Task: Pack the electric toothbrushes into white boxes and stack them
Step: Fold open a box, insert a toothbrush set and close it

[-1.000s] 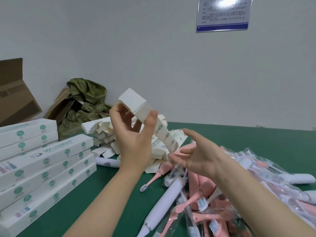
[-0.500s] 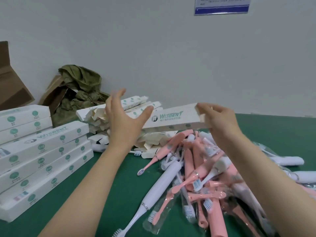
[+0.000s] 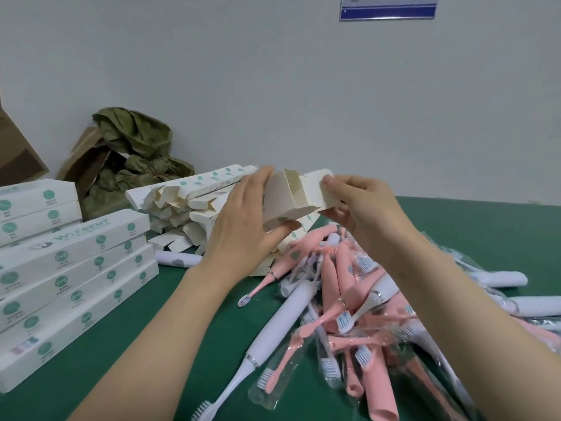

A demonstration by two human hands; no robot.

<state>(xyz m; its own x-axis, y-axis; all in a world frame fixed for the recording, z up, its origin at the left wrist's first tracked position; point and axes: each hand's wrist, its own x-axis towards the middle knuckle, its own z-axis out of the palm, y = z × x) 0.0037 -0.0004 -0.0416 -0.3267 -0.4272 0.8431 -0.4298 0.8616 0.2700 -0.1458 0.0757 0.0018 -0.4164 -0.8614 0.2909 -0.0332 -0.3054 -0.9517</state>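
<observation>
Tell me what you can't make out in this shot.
Head view only:
- Wall notice: cut by top edge, text too small.
- White box interior: blocked by its flaps and the left hand.
- Toothbrush pile: partly under the right forearm.
- Stacked boxes: small print unreadable.

stacked boxes [image 3: 69,268] left, toothbrushes [image 3: 349,305] right

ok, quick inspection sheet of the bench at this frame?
Surface: green table, bare in the near middle.
Job's things: white box, end flaps open, held up in both hands; toothbrush pile, pink and white, some bagged, at right; stacked boxes at left; open-flapped boxes heaped behind.
Clutter: green crumpled bag and brown cardboard by the wall.
Grippers: left hand grips the box's left side; right hand pinches its right side.
Cables: nothing seen.
Surroundings: white wall, blue-edged notice.
</observation>
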